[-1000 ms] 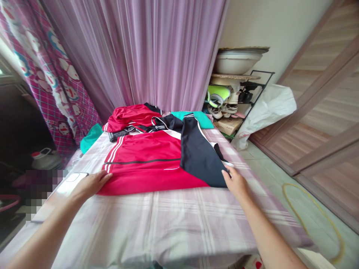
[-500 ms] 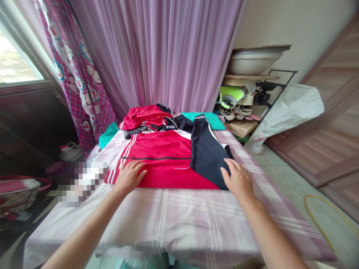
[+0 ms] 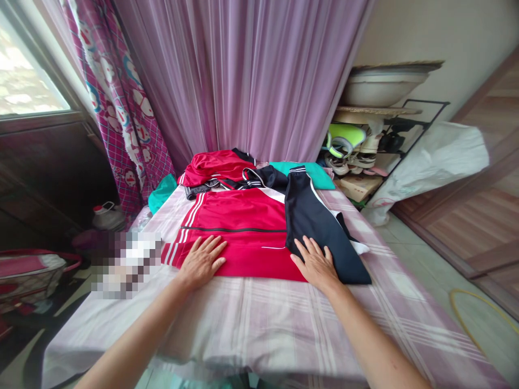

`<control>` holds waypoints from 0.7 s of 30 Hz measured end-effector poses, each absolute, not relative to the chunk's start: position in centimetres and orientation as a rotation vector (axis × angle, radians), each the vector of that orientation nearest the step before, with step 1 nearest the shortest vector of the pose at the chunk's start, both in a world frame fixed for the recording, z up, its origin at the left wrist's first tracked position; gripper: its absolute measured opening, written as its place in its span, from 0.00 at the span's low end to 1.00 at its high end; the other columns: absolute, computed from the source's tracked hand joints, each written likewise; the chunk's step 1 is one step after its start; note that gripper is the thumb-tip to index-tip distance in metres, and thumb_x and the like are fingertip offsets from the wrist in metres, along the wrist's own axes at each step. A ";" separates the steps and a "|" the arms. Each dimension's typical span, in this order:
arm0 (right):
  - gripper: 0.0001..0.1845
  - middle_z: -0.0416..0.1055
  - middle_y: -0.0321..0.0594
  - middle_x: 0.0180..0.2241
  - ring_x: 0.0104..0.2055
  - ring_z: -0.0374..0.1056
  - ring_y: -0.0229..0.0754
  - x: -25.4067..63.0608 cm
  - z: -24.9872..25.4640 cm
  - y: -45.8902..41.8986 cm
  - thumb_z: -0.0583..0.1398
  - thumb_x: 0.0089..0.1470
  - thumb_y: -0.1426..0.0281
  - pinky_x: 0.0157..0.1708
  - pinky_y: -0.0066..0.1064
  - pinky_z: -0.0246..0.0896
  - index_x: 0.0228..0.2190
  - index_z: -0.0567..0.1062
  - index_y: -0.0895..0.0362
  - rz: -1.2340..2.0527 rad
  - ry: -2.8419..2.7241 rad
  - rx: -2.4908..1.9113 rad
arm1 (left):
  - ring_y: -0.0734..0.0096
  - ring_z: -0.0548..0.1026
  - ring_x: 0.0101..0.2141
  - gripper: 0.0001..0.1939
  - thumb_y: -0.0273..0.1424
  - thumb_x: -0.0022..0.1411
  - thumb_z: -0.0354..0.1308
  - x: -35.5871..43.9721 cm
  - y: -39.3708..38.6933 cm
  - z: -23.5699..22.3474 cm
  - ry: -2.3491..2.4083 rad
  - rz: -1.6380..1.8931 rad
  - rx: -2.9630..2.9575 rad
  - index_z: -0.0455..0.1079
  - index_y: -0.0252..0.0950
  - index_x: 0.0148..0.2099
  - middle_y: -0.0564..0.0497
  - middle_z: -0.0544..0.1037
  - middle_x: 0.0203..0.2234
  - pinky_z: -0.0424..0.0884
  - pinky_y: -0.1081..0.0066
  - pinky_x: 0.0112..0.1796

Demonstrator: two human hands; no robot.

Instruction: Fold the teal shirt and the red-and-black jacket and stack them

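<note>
Left grip [image 3: 201, 263] and right grip [image 3: 316, 265] rest open and flat on the red top [image 3: 235, 216], spread out on the bed [image 3: 251, 329], while more clothes [image 3: 214, 166] lie in a heap past the grips, not folded yet.

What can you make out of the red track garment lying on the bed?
The red track garment lies spread flat on a pink-checked bedsheet, its fabric smooth and synthetic-looking. White stripes mark its end on the view's left, and dark piping crosses it. A navy panel with white edging lies folded over the side on the view's right. The left hand rests flat on the red, and the right hand lies flat where red meets navy. More red and navy clothing adjoins its far edge.
</note>
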State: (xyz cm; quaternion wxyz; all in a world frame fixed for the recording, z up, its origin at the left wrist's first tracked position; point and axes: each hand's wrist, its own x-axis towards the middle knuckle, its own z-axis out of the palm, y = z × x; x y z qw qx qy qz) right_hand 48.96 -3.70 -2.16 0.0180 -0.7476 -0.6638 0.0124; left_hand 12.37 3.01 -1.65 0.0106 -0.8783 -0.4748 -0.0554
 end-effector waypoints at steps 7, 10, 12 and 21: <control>0.32 0.48 0.45 0.70 0.71 0.44 0.51 50.3 -2.5 -5.0 0.45 0.65 0.55 0.64 0.57 0.42 0.67 0.57 0.49 0.022 -2.038 -2.418 | 0.55 0.59 0.65 0.30 0.51 0.69 0.41 6.3 4.4 -2.1 -1.624 -0.294 -2.634 0.62 0.45 0.67 0.48 0.64 0.66 0.54 0.48 0.64; 0.32 0.48 0.45 0.70 0.70 0.45 0.51 50.5 -2.6 -5.2 0.46 0.65 0.55 0.64 0.56 0.43 0.66 0.58 0.49 0.010 -2.046 -2.408 | 0.58 0.61 0.64 0.32 0.49 0.71 0.36 5.0 5.3 -2.3 -1.634 -0.442 -2.714 0.60 0.40 0.68 0.46 0.64 0.65 0.60 0.54 0.62; 0.32 0.48 0.46 0.70 0.70 0.45 0.51 50.4 -2.5 -5.2 0.46 0.65 0.55 0.64 0.55 0.43 0.66 0.58 0.49 0.005 -2.042 -2.396 | 0.61 0.63 0.64 0.32 0.46 0.71 0.33 4.5 6.0 -2.6 -1.635 -0.514 -2.734 0.60 0.38 0.67 0.45 0.65 0.65 0.62 0.57 0.62; 0.28 0.58 0.47 0.66 0.67 0.53 0.50 52.2 -3.1 -5.2 0.48 0.65 0.58 0.63 0.52 0.47 0.62 0.66 0.50 -0.120 -2.039 -2.202 | 0.55 0.60 0.65 0.30 0.48 0.68 0.42 5.4 6.9 -4.7 -1.604 -0.363 -2.550 0.63 0.41 0.66 0.45 0.64 0.65 0.58 0.54 0.62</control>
